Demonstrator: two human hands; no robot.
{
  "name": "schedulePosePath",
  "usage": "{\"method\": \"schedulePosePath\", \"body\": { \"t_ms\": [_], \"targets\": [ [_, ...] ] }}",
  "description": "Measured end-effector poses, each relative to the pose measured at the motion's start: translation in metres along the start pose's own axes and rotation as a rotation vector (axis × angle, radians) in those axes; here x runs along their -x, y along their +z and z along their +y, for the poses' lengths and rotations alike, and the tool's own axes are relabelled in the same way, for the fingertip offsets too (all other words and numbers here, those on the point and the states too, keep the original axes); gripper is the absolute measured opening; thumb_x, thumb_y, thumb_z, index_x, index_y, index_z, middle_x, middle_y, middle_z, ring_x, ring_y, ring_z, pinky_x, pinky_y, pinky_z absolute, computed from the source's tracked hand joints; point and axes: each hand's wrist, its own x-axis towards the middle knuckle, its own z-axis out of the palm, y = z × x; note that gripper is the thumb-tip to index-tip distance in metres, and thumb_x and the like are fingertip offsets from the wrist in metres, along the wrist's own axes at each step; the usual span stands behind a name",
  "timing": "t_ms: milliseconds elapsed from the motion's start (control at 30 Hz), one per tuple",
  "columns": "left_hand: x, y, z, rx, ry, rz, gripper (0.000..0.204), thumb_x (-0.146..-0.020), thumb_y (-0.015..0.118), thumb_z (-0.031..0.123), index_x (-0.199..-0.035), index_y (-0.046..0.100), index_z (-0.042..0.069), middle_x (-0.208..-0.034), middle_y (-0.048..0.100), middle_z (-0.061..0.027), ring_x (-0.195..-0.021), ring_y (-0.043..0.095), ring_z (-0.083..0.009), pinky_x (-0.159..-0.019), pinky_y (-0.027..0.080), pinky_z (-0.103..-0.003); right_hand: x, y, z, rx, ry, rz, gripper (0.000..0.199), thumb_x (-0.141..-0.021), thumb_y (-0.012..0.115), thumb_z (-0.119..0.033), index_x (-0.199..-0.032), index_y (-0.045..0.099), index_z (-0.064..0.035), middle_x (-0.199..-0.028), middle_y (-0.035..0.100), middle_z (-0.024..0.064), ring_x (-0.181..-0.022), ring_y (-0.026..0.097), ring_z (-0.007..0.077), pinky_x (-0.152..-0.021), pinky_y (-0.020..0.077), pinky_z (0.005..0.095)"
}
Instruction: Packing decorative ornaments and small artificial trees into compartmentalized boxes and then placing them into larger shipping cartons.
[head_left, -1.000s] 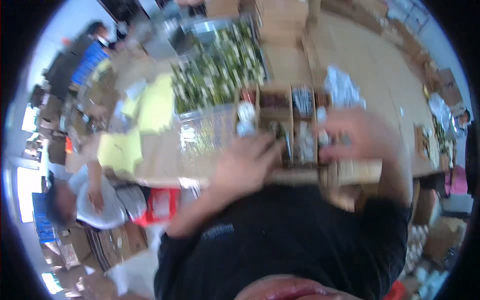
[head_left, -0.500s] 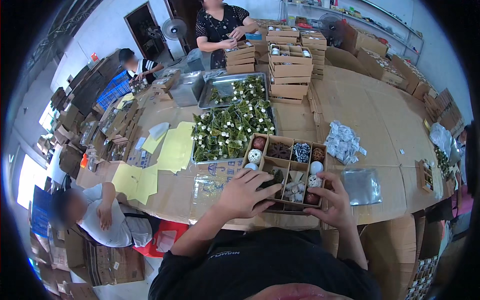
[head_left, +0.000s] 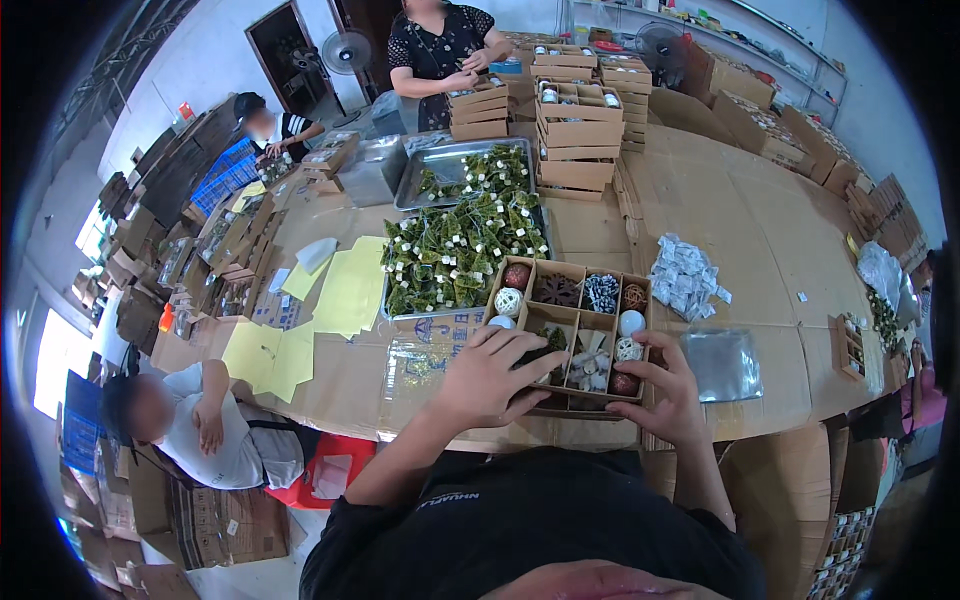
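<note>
A brown cardboard box (head_left: 577, 318) with dividers sits at the table's near edge. Its compartments hold a dark red ball (head_left: 516, 275), white woven balls (head_left: 508, 301), a brown snowflake-like ornament (head_left: 557, 290), a white-tipped pinecone (head_left: 601, 293), a brown twig ball (head_left: 634, 296) and a pale bundle (head_left: 590, 370). My left hand (head_left: 490, 373) lies across the near-left compartments, fingers stretched and apart, beside a small green bottlebrush tree (head_left: 552, 338) it partly hides. At the near-right corner, my right hand (head_left: 668, 392) grips the box, thumb in front, fingers over the side.
Behind the box, a metal tray (head_left: 408, 185) bears many small green trees. Right of the box lie small white packets (head_left: 685, 278) and clear plastic sleeves (head_left: 722, 365); yellow sheets (head_left: 350, 290) lie left. Filled boxes (head_left: 580, 130) are stacked at the back. Several people sit or stand around the table.
The view has shifted slightly. Both hands stay at the box in nearly the same places, with small finger shifts; the left fingers remain over the near-left compartments.
</note>
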Motion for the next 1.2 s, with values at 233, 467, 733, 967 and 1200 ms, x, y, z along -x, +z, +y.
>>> {"method": "schedulePosePath", "body": {
  "t_ms": [233,467,733,967,1200],
  "targets": [
    [0.000,-0.001,0.003,-0.019,0.003,-0.035,0.048,-0.078,0.074,0.031,-0.123,0.063,0.022,-0.121,0.059,-0.0066,-0.113,0.056,-0.0290,-0.096,0.042,-0.043,0.005,-0.001,0.000,-0.018,0.072,-0.008,0.051,-0.060,0.092,-0.019,-0.106,0.073,-0.0081,-0.132,0.052,0.0151,-0.123,0.053,0.0319,-0.099,0.0457,0.0401],
    [0.021,-0.014,-0.004,0.132,-0.050,0.166,0.052,-0.078,0.077,0.032,-0.125,0.063,0.014,-0.139,0.050,-0.0162,-0.125,0.050,-0.0360,-0.105,0.041,-0.047,0.005,-0.006,0.004,0.005,0.051,-0.041,0.051,-0.061,0.092,-0.018,-0.108,0.073,-0.0095,-0.133,0.051,0.0148,-0.120,0.055,0.0320,-0.096,0.0475,0.0402],
    [0.143,0.009,-0.112,0.204,-0.975,0.010,0.055,-0.087,0.072,0.034,-0.125,0.057,-0.003,-0.112,0.066,-0.0257,-0.109,0.065,-0.0345,-0.096,0.049,-0.040,-0.035,-0.062,0.002,0.112,-0.074,0.006,0.052,-0.081,0.078,-0.040,-0.118,0.066,-0.0058,-0.130,0.054,0.0167,-0.102,0.059,0.0252,-0.076,0.0506,0.0338],
    [0.243,0.134,-0.144,-0.398,-1.448,-0.152,0.080,-0.093,0.055,0.052,-0.149,0.032,0.000,-0.152,0.030,-0.0343,-0.145,0.020,-0.0484,-0.115,0.023,-0.060,-0.201,-0.021,-0.011,0.072,-0.199,-0.221,0.024,-0.091,0.068,-0.024,-0.102,0.070,-0.0033,-0.078,0.064,0.0036,-0.067,0.054,0.0132,-0.063,0.0447,0.0278],
    [0.238,0.142,-0.138,-0.377,-1.425,0.050,0.070,-0.090,0.054,0.044,-0.147,0.039,0.007,-0.155,0.030,-0.0264,-0.148,0.020,-0.0390,-0.119,0.014,-0.055,-0.376,0.143,0.099,0.596,0.131,-0.595,0.046,-0.092,0.064,-0.040,-0.073,0.067,0.0010,-0.060,0.063,0.0117,-0.048,0.060,0.0218,-0.050,0.0502,0.0381]
  ]
}}
